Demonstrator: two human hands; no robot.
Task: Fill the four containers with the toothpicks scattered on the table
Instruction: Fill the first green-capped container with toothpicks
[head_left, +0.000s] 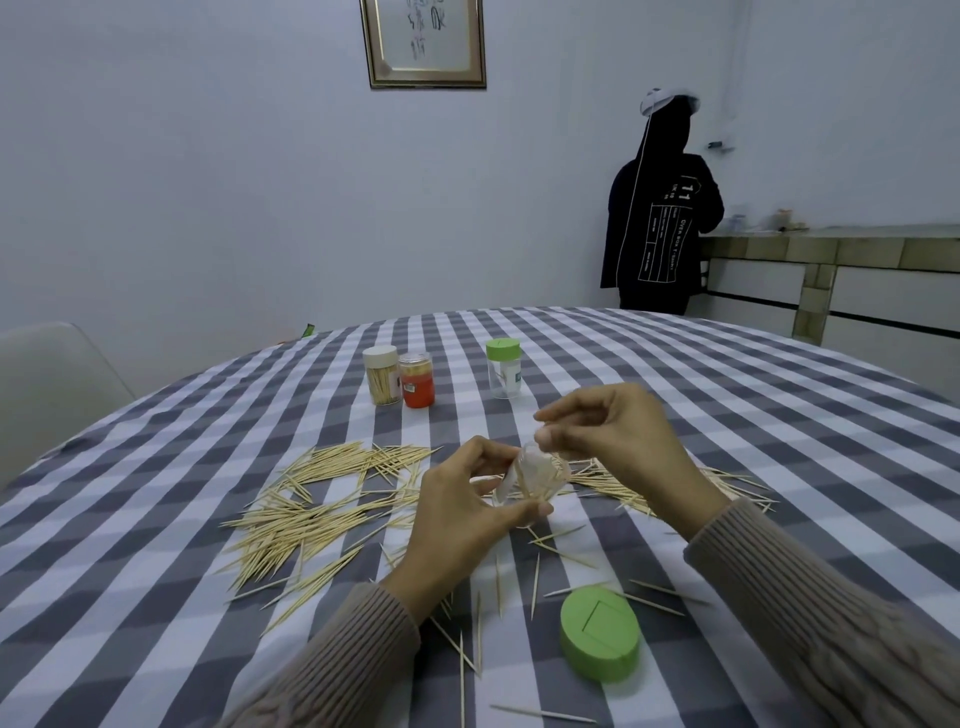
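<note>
We hold a clear container (530, 480) tilted above the counter (727, 415), which wears a grey-and-white checked cloth; our left hand (462, 512) grips it from below, thumb and fingers curled round its body, and toothpicks already sit inside it. Our right hand (608, 431) hovers at its open mouth with thumb and forefinger drawn together in a pinch; motion blur keeps us from telling whether a toothpick is between them. The two hands are close together, almost touching over the container. Loose toothpicks (311, 499) lie scattered on the cloth in a broad heap to the left of our hands, with another spread (675, 480) behind the right wrist and single sticks strewn near us. A green lid (600, 639) lies flat on the counter just below our right forearm, a few sticks touching its edge. Further back stand three upright containers: one with a cream cap (382, 376), full of toothpicks, touching a red-bottomed one (417, 382) beside it, and, well apart to the right, a clear one with a green cap (504, 369) that looks nearly empty. Beyond the counter a person in a dark hooded top (660, 223) stands facing the wall, and a framed picture (423, 41) hangs above.
</note>
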